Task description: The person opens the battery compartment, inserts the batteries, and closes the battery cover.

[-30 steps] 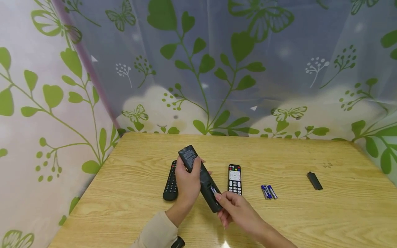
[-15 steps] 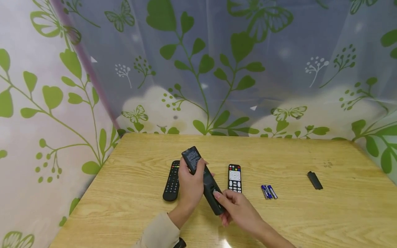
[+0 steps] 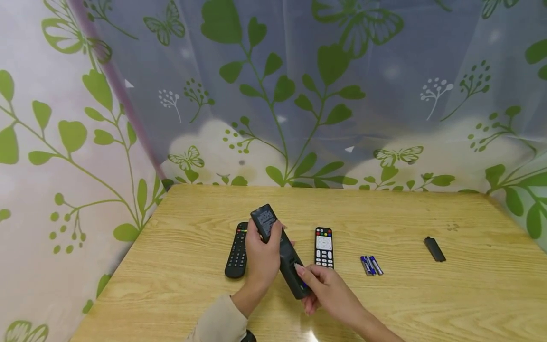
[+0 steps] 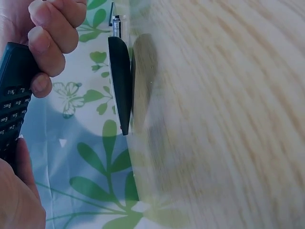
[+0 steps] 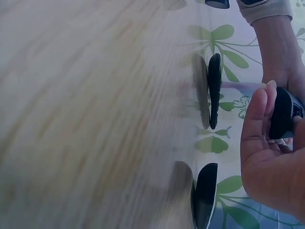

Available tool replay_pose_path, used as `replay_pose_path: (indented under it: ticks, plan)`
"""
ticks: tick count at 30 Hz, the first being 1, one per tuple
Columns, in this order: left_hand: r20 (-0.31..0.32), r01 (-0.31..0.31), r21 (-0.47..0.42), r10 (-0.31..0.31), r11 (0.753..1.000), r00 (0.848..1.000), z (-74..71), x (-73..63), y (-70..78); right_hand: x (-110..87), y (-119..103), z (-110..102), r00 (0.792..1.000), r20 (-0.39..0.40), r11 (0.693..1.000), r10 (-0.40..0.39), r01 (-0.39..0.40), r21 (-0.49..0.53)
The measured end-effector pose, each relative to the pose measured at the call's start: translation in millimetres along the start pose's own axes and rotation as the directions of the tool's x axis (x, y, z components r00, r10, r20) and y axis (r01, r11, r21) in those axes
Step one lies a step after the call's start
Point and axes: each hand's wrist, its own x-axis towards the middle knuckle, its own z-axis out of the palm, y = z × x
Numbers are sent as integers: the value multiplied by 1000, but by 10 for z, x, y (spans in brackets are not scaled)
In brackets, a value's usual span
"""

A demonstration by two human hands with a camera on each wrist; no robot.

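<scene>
In the head view my left hand grips a black remote control over the table, its back turned up and its battery compartment uncovered. The right hand holds the remote's lower end, thumb pressed at the compartment and fingers curled behind it. A bit of blue battery shows below the thumb; the rest of the compartment's contents is mostly hidden. In the left wrist view the remote's button side faces the camera. The right wrist view shows the right hand's fingers under the remote's dark end.
Another black remote lies left of the hands, partly covered. A remote with a white button panel lies just beyond the right hand. Several blue and silver batteries lie right of it. Farther right is a small black battery cover.
The battery's silver end, visible in the compartment a second ago, is now largely under the right thumb. Blue shows at the lower end. The remote and left hand have shifted slightly right.
</scene>
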Motion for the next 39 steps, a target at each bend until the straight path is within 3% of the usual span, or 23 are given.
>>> replay_pose_path:
  ticks: [12, 20, 27, 30, 35, 37, 39]
  plan:
    - [20, 17, -6, -17, 1000, 1000, -21, 10, 28, 12, 19, 4, 1000, 11, 1000, 9, -9, 22]
    - [94, 39, -38, -36, 999, 995, -42, 43, 18, 20, 17, -52, 1000, 5, 1000, 7, -7, -11]
    - [112, 56, -63, -48, 996, 993, -28, 53, 39, 10, -34, -143, 998, 44, 999, 33, -32, -31]
    - [113, 37, -85, -27, 996, 993, -28, 49, 46, -34, -98, -261, 999, 44, 996, 25, -21, -85]
    - [94, 10, -97, 0, 995, 996, -87, 52, 63, -131, -174, -668, 998, -58, 968, -34, 18, -250]
    - [85, -2, -95, 10, 995, 996, -118, 61, 76, -160, -191, -871, 992, -113, 940, -59, 17, -342]
    - [73, -8, -88, 15, 996, 997, -144, 68, 89, -176, -214, -1057, 985, -152, 886, -76, -3, -463]
